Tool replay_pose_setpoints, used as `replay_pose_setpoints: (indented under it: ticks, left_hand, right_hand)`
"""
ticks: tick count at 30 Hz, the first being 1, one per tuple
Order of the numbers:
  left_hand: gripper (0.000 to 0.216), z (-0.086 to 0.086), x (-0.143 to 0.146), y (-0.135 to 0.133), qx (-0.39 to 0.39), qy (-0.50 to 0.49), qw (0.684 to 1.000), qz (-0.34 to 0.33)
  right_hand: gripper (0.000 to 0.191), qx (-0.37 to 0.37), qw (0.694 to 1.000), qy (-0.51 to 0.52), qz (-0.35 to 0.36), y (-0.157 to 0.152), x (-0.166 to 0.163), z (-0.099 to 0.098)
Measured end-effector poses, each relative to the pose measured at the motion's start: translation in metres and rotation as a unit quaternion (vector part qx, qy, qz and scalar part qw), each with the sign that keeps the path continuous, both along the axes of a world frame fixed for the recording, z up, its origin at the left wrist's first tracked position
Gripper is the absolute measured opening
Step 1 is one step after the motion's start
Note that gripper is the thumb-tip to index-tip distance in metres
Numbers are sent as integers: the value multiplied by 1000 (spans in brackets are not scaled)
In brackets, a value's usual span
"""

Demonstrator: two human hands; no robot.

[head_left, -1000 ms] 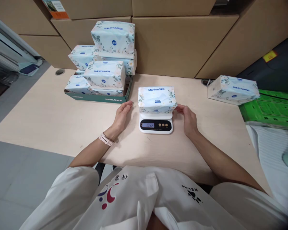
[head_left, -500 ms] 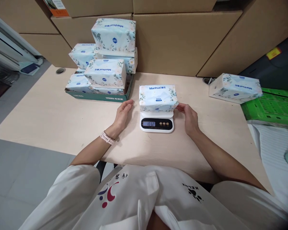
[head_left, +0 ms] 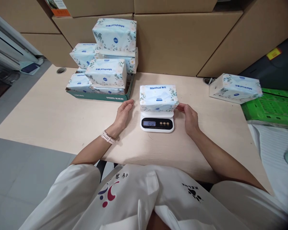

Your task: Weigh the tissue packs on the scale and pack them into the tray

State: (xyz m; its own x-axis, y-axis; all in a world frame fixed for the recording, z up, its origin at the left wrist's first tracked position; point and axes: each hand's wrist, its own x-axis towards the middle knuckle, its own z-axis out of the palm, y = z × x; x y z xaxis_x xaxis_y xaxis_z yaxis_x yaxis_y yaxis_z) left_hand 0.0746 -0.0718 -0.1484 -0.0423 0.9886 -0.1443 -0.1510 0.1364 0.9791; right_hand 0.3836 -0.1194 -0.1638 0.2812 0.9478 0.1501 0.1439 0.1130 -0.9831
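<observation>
A pale blue floral tissue pack [head_left: 158, 95] rests on a small white kitchen scale [head_left: 156, 124], whose lit display seems to read 1032 or 103.2. My left hand [head_left: 123, 113] lies on its edge on the table, left of the scale and apart from it, fingers stretched out and holding nothing. On the other side, my right hand [head_left: 189, 117] has its fingers extended close to the pack's right side; whether the fingertips touch it I cannot tell. It grips nothing.
More tissue packs [head_left: 107, 72] are piled in and above a green open carton [head_left: 98, 95] at the back left. One pack [head_left: 235, 88] lies at the right, beside green-wrapped packages [head_left: 273, 107]. Cardboard boxes [head_left: 168, 44] line the table's [head_left: 50, 118] far side.
</observation>
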Motion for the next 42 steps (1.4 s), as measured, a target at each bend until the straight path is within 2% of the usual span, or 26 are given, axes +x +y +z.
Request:
replay_pose_setpoints:
  ticks: [29, 32, 37, 42]
  left_hand:
    - [20, 0, 1, 2, -4, -8, 1000, 7]
    - [28, 0, 1, 0, 15, 3, 1000, -14]
    - [48, 4, 0, -6, 65, 19, 994, -85]
    - [56, 2, -3, -6, 91, 33, 989, -116]
  right_hand:
    - [65, 11, 999, -14, 41, -2, 2, 0]
    - [66, 4, 999, -20, 50, -3, 2, 0]
    - [69, -6, 996, -63, 59, -3, 5, -2]
    - [72, -9, 994, -82, 65, -3, 7, -2]
